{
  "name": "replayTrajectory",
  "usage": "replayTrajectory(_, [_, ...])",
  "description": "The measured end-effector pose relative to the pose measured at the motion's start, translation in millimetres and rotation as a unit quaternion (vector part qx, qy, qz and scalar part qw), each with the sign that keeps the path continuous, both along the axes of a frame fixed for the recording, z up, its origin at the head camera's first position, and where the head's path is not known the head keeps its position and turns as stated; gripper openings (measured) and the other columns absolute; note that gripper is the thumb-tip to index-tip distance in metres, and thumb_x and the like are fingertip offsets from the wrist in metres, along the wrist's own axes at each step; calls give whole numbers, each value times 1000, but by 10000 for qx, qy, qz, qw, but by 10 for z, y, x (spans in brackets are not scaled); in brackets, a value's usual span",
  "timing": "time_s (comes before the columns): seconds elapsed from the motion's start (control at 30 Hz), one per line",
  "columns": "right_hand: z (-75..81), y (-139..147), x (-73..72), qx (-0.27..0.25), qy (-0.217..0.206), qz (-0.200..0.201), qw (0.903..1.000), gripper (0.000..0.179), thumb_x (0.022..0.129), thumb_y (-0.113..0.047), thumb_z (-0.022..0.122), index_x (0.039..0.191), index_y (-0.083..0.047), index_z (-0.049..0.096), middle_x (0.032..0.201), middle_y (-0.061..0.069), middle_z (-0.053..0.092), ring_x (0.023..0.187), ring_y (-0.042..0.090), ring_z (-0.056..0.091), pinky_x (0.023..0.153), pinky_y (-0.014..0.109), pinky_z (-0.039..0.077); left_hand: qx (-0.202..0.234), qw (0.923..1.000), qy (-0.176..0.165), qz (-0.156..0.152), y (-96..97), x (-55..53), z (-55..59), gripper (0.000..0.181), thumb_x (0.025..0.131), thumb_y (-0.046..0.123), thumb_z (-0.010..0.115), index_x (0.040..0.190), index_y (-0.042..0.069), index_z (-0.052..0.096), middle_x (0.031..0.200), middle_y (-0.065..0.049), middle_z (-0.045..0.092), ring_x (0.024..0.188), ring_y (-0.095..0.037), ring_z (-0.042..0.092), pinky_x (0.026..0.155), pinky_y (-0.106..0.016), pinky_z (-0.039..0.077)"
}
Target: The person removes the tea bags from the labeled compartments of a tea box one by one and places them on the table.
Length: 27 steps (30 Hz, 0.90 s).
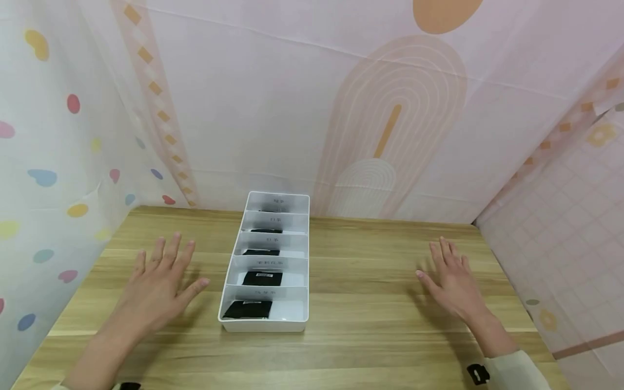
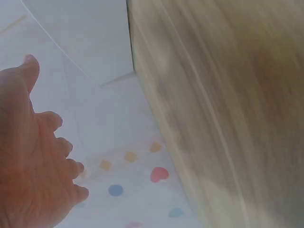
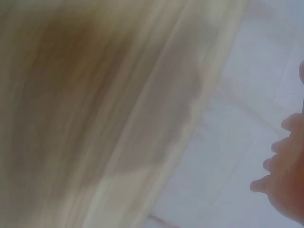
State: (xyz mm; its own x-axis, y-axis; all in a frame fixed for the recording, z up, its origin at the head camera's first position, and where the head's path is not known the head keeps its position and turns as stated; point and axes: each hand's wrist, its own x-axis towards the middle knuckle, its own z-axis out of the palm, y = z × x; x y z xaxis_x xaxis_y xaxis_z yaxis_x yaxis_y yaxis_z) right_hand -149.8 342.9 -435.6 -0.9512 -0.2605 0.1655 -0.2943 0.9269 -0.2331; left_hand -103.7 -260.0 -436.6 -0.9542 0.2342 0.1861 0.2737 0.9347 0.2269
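A long white divided box (image 1: 263,325) stands on the wooden table, left of centre in the head view. Each of its several compartments holds a flat black packet; the nearest packet (image 1: 248,309) and the one behind it (image 1: 263,278) show most plainly. Dark printed characters mark the dividers. My left hand (image 1: 157,290) hovers over the table to the left of the box, fingers spread and holding nothing. Far to the right of the box, my right hand (image 1: 453,284) is likewise above the table with straight fingers. Both wrist views show the empty palms from the side.
The wooden table (image 1: 370,303) reaches back to a pale patterned curtain (image 1: 253,108). Another curtain with coloured spots (image 1: 49,227) borders the left side, and a checked one (image 1: 575,216) the right. A black strap piece (image 1: 478,374) sits at the right cuff.
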Motion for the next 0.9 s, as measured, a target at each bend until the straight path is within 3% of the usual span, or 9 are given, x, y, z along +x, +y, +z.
replayTrajectory(0.63, [90,-480,103,-29,671,590,9960,79,103,-46,63,157,6,39,166,31,26,150,53,28,116,73,28,-72,9972,471,-581,328,151,136,92,100,58,61,166,5,26,174,-20,11,158,-47,10,128,-58,-5])
replayTrajectory(0.9, [65,-690,144,-35,890,916,9918,80,103,-48,63,158,5,38,165,30,31,149,50,33,117,71,29,42,9955,475,-813,459,236,127,93,96,63,66,163,6,36,172,-18,23,150,-51,30,125,-63,20])
